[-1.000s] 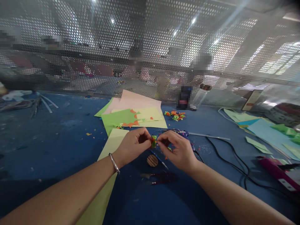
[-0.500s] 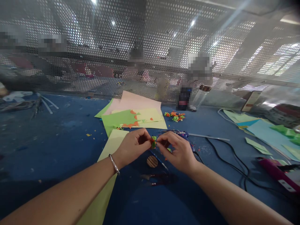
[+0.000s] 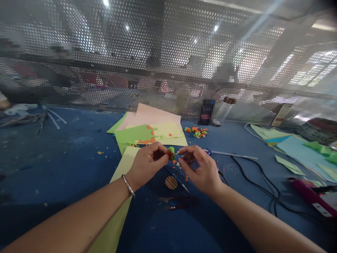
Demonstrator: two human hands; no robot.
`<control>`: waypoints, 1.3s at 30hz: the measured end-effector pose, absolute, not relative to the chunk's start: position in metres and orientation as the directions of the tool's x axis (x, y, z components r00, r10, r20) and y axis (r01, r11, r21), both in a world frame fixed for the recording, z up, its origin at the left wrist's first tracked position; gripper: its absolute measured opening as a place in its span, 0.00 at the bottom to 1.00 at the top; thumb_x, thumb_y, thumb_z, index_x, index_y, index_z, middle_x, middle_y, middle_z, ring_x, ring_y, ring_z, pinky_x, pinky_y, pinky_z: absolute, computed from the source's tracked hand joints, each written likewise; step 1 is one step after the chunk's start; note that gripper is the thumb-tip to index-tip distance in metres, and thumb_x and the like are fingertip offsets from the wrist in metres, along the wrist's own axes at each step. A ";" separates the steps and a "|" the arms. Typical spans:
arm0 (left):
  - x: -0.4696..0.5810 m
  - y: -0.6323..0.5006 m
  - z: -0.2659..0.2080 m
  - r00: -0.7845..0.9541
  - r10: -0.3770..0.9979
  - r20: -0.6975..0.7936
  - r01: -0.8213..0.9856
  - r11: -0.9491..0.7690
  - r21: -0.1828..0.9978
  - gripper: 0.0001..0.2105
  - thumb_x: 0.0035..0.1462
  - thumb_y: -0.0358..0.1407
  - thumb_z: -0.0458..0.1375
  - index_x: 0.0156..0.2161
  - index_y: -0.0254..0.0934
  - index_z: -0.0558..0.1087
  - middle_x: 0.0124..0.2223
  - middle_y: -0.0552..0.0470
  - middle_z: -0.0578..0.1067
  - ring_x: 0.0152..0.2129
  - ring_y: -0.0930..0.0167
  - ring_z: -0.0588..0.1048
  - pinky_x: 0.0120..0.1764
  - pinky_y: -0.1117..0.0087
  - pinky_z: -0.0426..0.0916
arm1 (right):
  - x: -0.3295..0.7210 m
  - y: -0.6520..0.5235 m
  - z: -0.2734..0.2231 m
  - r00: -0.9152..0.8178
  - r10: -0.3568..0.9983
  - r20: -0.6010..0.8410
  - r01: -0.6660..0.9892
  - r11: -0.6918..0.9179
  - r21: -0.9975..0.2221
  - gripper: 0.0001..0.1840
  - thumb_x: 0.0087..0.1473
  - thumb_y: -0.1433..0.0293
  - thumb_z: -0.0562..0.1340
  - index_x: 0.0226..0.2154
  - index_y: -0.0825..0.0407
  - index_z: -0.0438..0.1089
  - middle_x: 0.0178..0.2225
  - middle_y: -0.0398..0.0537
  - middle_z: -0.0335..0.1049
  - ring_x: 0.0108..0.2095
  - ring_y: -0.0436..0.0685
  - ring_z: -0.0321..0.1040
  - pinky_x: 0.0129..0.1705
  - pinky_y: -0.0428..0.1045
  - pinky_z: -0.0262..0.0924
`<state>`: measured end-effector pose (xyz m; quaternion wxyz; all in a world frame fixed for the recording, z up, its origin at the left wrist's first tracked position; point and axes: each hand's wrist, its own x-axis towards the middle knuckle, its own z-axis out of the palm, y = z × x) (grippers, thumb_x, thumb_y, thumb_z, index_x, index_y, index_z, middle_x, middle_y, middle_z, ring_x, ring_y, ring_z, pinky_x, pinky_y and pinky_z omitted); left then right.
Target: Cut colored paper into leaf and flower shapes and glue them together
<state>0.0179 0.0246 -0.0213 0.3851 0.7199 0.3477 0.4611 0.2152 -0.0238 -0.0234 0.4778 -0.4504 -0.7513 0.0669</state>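
My left hand (image 3: 151,160), with a silver bracelet at the wrist, pinches a small green and orange-red paper flower (image 3: 171,150) between thumb and index finger. Just to its right is my right hand (image 3: 200,167), thumb and index finger apart. A tiny pale bit (image 3: 177,153) shows by its index fingertip; whether it touches is unclear. Below the hands lie a striped wooden disc (image 3: 171,182), a thin blue stick-like tool (image 3: 181,181) and dark-handled thread snips (image 3: 179,203). Several finished-looking orange and green paper flowers (image 3: 196,131) sit in a cluster beyond my right hand.
Green, pink and yellow paper sheets (image 3: 158,112) overlap at the back, with cut scraps on them. On the right are a black cable (image 3: 263,186), a magenta power strip (image 3: 313,196) and blue paper (image 3: 297,149). A perforated metal screen (image 3: 168,42) stands behind the blue table.
My right hand has let go of the paper flower and moved slightly right, its fingers opening. My left hand keeps its pinch on the flower, which has turned a little.
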 end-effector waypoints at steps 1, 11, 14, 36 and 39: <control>0.018 0.024 -0.020 0.309 0.857 0.412 0.146 -0.471 0.870 0.02 0.56 0.33 0.60 0.32 0.38 0.74 0.31 0.54 0.76 0.28 0.72 0.73 0.34 0.70 0.69 | 0.214 -0.024 -0.023 -0.121 0.752 0.647 0.606 0.572 -0.552 0.08 0.60 0.72 0.62 0.43 0.49 0.69 0.36 0.46 0.73 0.31 0.51 0.72 0.39 0.49 0.69; 0.019 0.016 -0.014 0.243 0.859 0.450 0.196 -0.498 0.845 0.02 0.55 0.35 0.63 0.33 0.40 0.78 0.34 0.53 0.81 0.31 0.69 0.78 0.37 0.66 0.73 | 0.210 -0.025 -0.021 -0.122 0.771 0.626 0.594 0.561 -0.576 0.01 0.60 0.70 0.63 0.36 0.50 0.71 0.32 0.45 0.74 0.29 0.51 0.70 0.35 0.48 0.67; 0.020 0.015 -0.014 0.262 0.857 0.444 0.180 -0.495 0.850 0.02 0.55 0.34 0.63 0.34 0.40 0.79 0.34 0.53 0.81 0.32 0.69 0.78 0.38 0.66 0.74 | 0.210 -0.025 -0.021 -0.132 0.759 0.637 0.610 0.569 -0.552 0.02 0.61 0.71 0.62 0.35 0.50 0.71 0.31 0.45 0.73 0.30 0.52 0.70 0.35 0.48 0.66; 0.007 0.024 -0.021 0.228 0.883 0.409 0.023 -0.425 0.905 0.07 0.65 0.39 0.57 0.37 0.38 0.69 0.31 0.56 0.74 0.23 0.75 0.75 0.28 0.73 0.69 | 0.328 0.109 0.000 0.369 0.824 0.431 0.721 0.039 -0.692 0.15 0.52 0.59 0.62 0.32 0.55 0.74 0.25 0.49 0.75 0.22 0.55 0.71 0.27 0.49 0.64; 0.005 0.024 -0.022 0.233 0.881 0.412 0.026 -0.429 0.903 0.07 0.65 0.40 0.57 0.37 0.38 0.69 0.31 0.56 0.74 0.23 0.75 0.75 0.28 0.73 0.69 | 0.338 0.121 -0.007 0.389 0.843 0.372 0.761 -0.066 -0.646 0.11 0.45 0.63 0.66 0.21 0.54 0.72 0.18 0.48 0.71 0.19 0.56 0.68 0.26 0.50 0.60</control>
